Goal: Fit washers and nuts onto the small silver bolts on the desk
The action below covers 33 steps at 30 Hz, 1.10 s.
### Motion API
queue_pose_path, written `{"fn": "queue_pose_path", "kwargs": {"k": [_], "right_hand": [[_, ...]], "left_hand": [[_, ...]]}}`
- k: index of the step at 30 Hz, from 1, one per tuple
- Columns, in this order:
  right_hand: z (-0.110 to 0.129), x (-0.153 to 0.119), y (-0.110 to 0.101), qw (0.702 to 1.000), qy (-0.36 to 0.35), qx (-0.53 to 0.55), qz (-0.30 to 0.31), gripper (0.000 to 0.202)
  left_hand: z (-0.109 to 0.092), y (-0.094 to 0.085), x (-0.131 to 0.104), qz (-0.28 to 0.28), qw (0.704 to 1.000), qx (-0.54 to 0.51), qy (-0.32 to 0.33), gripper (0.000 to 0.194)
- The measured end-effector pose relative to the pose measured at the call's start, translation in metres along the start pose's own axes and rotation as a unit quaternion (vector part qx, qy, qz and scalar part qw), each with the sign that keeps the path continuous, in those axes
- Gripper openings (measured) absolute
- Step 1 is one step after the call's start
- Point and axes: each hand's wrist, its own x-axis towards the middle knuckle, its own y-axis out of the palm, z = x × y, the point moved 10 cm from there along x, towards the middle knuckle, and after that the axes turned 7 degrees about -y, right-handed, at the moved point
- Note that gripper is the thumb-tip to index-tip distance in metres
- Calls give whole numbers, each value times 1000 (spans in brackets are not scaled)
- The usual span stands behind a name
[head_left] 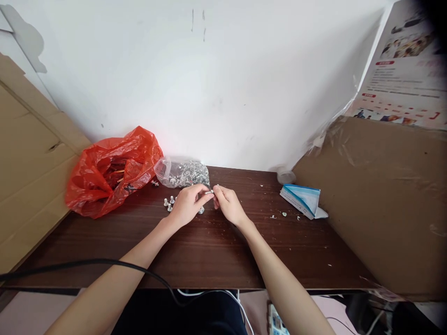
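My left hand (pixel 188 203) pinches a small silvery metal piece (pixel 209 191) between thumb and fingertips, above the dark wooden table (pixel 206 260). My right hand (pixel 229 204) meets it at the other end, thumb and fingers closed around that side. The piece is too small and too covered to tell its kind. Just below the left fingers lies a round metal part (pixel 201 211). Several short metal bolts (pixel 169 207) stand beside the left hand. Behind both hands a clear plastic bag (pixel 185 174) lies on its side, filled with many small metal parts.
A red plastic bag (pixel 87 186) sits at the back left by a cardboard panel (pixel 35 153). On the right are a blue-and-white packet (pixel 300 200), a clear round container (pixel 286 176), small scraps and another cardboard wall (pixel 380 200). A black cable (pixel 87 262) crosses my left forearm.
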Motion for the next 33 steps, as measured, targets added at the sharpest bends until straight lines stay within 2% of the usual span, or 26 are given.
{"fn": "queue_pose_path", "kwargs": {"k": [3,6,9,12,14,19,24,27,33], "right_hand": [[1,0,1,1000,-2,-2,5,45],[3,0,2,1000,-6,-4,11,45],[4,-1,2,1000,-6,-1,10,45],[6,-1,4,1000,-11,0,17,46],[8,-2,6,999,-20,4,24,45],[7,-2,9,999,-19,11,32,43],[7,-2,12,999,-21,7,39,42],[5,-2,11,999,-13,15,35,39],[-5,0,1,998,2,62,-2,31]], "left_hand": [[0,0,1,6,1000,-26,-3,18],[0,1,1,14,1000,-25,-7,31],[2,-3,2,-1,998,-56,-20,20],[0,-5,3,-2,996,-85,-23,19],[0,-6,3,-4,996,-84,-24,27],[9,-8,3,-15,990,-125,-62,21],[16,-5,4,-6,984,-154,-85,26],[16,-7,5,-14,983,-163,-78,25],[12,-8,6,-22,992,-114,-46,19]]}}
